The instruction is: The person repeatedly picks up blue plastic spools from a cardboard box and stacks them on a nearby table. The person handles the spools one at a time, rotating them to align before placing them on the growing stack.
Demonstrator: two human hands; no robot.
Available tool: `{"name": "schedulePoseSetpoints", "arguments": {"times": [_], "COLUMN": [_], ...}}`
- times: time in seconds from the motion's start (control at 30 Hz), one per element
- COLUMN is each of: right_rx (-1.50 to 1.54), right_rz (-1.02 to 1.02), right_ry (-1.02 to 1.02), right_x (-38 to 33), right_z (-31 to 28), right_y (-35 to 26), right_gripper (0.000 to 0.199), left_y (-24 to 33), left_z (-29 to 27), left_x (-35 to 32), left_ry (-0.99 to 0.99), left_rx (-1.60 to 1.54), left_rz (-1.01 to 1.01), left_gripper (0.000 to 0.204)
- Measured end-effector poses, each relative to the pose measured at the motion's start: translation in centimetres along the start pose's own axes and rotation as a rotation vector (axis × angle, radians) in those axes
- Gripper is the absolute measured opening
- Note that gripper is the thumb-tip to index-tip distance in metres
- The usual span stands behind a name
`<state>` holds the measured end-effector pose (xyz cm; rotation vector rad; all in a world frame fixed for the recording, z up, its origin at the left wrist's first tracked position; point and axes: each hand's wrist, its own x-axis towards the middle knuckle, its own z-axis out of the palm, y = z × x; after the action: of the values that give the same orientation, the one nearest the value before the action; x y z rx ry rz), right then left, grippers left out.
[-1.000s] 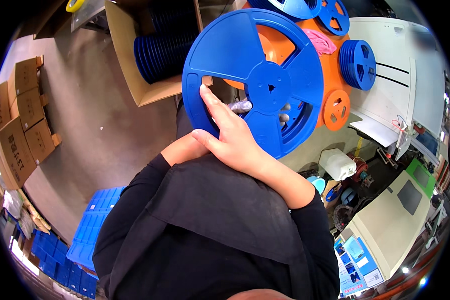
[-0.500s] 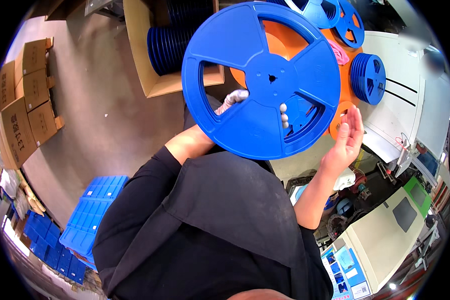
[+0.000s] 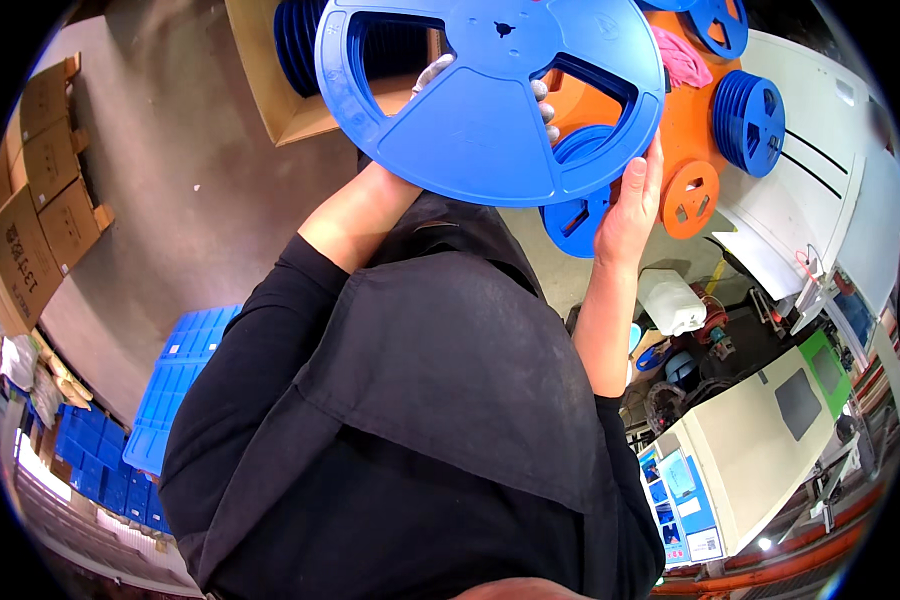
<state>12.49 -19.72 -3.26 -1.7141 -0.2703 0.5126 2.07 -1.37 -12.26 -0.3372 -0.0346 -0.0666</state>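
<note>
A stack of large blue plastic reels, with wide openings between the spokes, is held up in front of my chest. From beneath, my left hand grips it; the thumb shows in one opening and several pale-covered fingertips in another, the rest hidden by the reels. My right hand is at the right rim, fingers stretched upward and palm turned to the reels. More blue reels lie beyond and below the held stack, partly covered by it.
An open cardboard box with blue reels stands at the far left of the stack. The orange surface bears a pink cloth, an orange reel and a blue reel stack. A white machine is at right.
The held reels have moved up and away from my body, tilting a little. My right hand has come left and in against their rim. The left hand has kept its grip.
</note>
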Motion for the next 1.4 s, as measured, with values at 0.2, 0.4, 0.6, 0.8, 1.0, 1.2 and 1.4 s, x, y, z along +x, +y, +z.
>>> {"name": "schedulePoseSetpoints", "arguments": {"times": [0.2, 0.4, 0.6, 0.8, 1.0, 1.2, 1.4], "right_rx": [-0.046, -0.101, -0.125, -0.113, -0.219, -0.253, -0.303], "right_rz": [0.061, 0.363, 0.634, 0.823, 0.865, 0.869, 0.823], "right_ry": [-0.067, -0.078, -0.242, -0.22, -0.118, -0.147, -0.234], "right_x": [1.6, 1.5, -0.5, -0.3, 0.8, 1.9, 3.6], "right_z": [3.8, 6.8, 11.1, 13.8, 14.6, 15.6, 16.0], "right_y": [0.8, 6.6, 10.6, 11.0, 10.9, 10.5, 10.5], "right_gripper": [0.052, 0.053, 0.056, 0.052, 0.046, 0.046, 0.046], "left_y": [3.3, 10.8, 25.6, 39.4, 43.3, 42.8, 39.4], "left_z": [0.5, 1.9, -5.4, -12.7, -15.2, -16.6, -14.9], "left_x": [-2.4, -9.0, -12.5, -9.5, -6.7, -5.9, -5.4], "left_ry": [0.078, 0.617, 1.008, 0.997, 1.043, 1.089, 1.509], "left_rx": [0.066, 0.171, 0.628, 0.629, 0.568, 0.482, 0.599], "left_rz": [0.033, 0.417, 0.588, 0.466, 0.375, 0.324, 0.426], "left_gripper": [0.074, 0.061, 0.049, 0.049, 0.048, 0.047, 0.084]}}
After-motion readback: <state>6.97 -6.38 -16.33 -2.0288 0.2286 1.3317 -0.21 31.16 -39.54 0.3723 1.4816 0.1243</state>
